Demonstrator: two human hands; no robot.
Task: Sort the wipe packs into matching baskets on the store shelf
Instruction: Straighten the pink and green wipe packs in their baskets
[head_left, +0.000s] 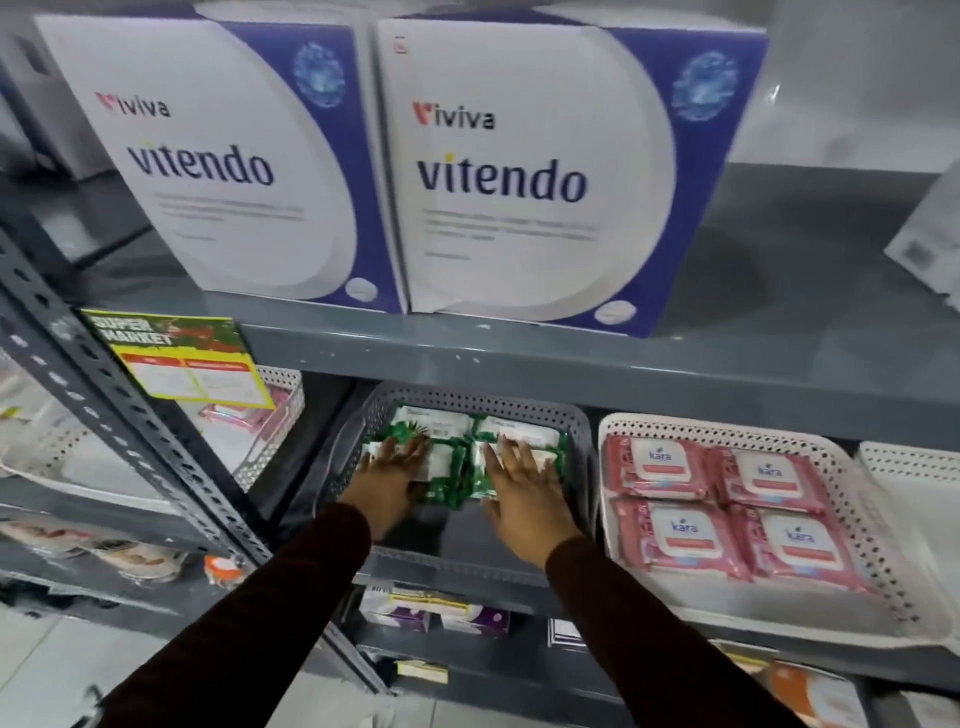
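A grey perforated basket (576, 431) on the middle shelf holds several green-and-white wipe packs (447, 457). My left hand (387, 480) lies flat on the left packs, fingers spread. My right hand (524, 491) lies flat on the right green packs, fingers apart too. Neither hand wraps around a pack. To the right, a white perforated basket (852, 499) holds several pink wipe packs (691, 535) laid in two rows. Another white basket (283, 415) at the left holds a pink pack (234, 415), partly hidden by a shelf tag.
Two large white-and-blue boxes (519, 171) stand on the shelf above, overhanging the baskets. A slanted grey metal upright (119, 415) crosses the left. A yellow-green price tag (187, 364) hangs from the shelf edge. Lower shelves carry more packs (431, 613).
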